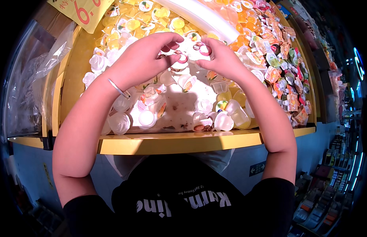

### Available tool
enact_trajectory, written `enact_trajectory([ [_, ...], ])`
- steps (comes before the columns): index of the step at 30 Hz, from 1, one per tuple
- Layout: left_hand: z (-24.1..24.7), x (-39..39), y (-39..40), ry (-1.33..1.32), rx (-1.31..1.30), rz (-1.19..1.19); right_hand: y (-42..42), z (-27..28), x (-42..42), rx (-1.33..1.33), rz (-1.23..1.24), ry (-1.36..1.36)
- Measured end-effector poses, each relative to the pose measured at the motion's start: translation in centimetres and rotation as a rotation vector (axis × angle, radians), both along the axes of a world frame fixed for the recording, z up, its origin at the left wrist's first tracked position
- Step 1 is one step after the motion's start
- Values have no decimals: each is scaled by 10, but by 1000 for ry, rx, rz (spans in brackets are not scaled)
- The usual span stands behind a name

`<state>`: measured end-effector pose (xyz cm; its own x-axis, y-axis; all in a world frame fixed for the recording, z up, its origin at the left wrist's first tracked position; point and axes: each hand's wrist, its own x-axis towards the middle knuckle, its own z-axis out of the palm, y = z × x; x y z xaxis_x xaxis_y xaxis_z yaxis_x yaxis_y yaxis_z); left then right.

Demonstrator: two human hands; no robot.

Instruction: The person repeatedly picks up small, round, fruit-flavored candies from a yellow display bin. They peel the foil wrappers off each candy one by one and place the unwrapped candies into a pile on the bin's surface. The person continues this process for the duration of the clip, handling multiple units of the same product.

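Observation:
My left hand (153,57), with a silver bangle at the wrist, is curled over the middle of a yellow-edged display bin. A small jelly cup with a pink-rimmed lid (182,58) shows at its thumb and fingertips. Facing it, my right hand (220,57) has thumb and forefinger around another pink-marked jelly cup (204,50). Whether it presses on that cup is hard to tell in the glare. White jelly cups (147,119) lie below the hands, some on their sides. Yellow jelly cups with pineapple lids (133,25) are heaped beyond.
The bin's yellow front edge (180,144) runs close before my body. A clear rolled plastic divider (204,17) crosses the far part. Pouches with spouts (287,77) fill the right side. A yellow price sign (82,11) hangs at the upper left, above plastic film (50,68).

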<state>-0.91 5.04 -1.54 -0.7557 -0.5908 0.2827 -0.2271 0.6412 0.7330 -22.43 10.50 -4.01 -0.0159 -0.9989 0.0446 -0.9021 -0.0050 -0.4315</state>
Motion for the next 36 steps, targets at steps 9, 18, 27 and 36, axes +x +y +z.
enact_trajectory([
  [9, 3, 0, 0, -11, 5, -22, -16, -46, -22, -55, -90, 64],
  [18, 7, 0, 1, -36, 69, -37, -24, -12, -33, 205, -27, 81],
  [27, 4, 1, -2, -9, 155, -52, -69, -45, -26, 24, 26, 371],
  [36, 2, 1, -1, -31, 138, -69, -49, -22, -9, 912, 144, 386],
])
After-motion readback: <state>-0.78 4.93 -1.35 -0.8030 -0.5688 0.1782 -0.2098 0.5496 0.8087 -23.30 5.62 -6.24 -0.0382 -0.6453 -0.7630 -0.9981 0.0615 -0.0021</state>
